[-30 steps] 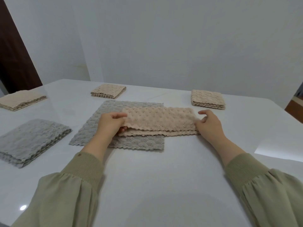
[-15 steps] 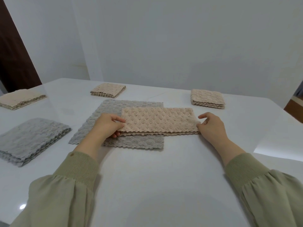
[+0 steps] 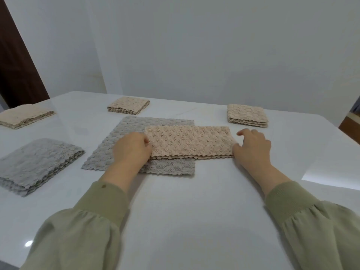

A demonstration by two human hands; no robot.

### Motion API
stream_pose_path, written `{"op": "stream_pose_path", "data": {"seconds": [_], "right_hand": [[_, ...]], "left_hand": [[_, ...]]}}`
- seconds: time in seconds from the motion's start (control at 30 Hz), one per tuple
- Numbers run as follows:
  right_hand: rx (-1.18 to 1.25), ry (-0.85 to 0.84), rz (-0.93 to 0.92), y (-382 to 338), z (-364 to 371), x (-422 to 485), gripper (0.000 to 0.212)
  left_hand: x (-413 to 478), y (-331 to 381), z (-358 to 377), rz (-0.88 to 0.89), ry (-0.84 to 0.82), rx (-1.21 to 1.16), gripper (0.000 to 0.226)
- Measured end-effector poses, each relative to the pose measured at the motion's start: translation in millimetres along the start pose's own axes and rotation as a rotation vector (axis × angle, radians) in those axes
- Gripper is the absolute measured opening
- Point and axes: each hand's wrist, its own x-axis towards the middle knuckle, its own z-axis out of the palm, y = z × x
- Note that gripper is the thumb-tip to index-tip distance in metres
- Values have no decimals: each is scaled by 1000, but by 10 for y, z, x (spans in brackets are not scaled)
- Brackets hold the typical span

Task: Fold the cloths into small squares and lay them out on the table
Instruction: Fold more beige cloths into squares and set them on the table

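A beige textured cloth (image 3: 190, 142), folded in half into a long strip, lies flat on the white table (image 3: 194, 201). Its left part overlaps an unfolded grey cloth (image 3: 124, 137). My left hand (image 3: 131, 151) is at the strip's left end, fingers curled onto that edge. At the right end is my right hand (image 3: 253, 149), thumb against the edge and fingers raised and spread, holding nothing. Folded beige squares lie at the back left (image 3: 128, 105) and back right (image 3: 246, 114).
A stack of grey cloths (image 3: 37, 162) sits at the left, and a beige stack (image 3: 25, 115) lies at the far left edge. A dark door (image 3: 17, 61) stands behind the table's left corner. The table's right edge runs close to my right hand.
The strip's raised front edge has settled flat and even. My right hand's fingers have lifted off its right end, while the left hand stays at the left end.
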Motion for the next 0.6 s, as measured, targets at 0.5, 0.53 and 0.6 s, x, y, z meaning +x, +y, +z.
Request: {"op": "stream_pose_path", "data": {"seconds": [0.5, 0.53, 0.6], "right_hand": [[-203, -497, -116, -331, 229, -74, 62], [-211, -510, -73, -270, 191, -53, 63], [-245, -533, 5, -192, 132, -28, 63]], "left_hand": [[44, 229, 412, 191, -327, 174, 56], [45, 230, 412, 188, -326, 174, 57], [40, 232, 412, 184, -324, 175, 57]]}}
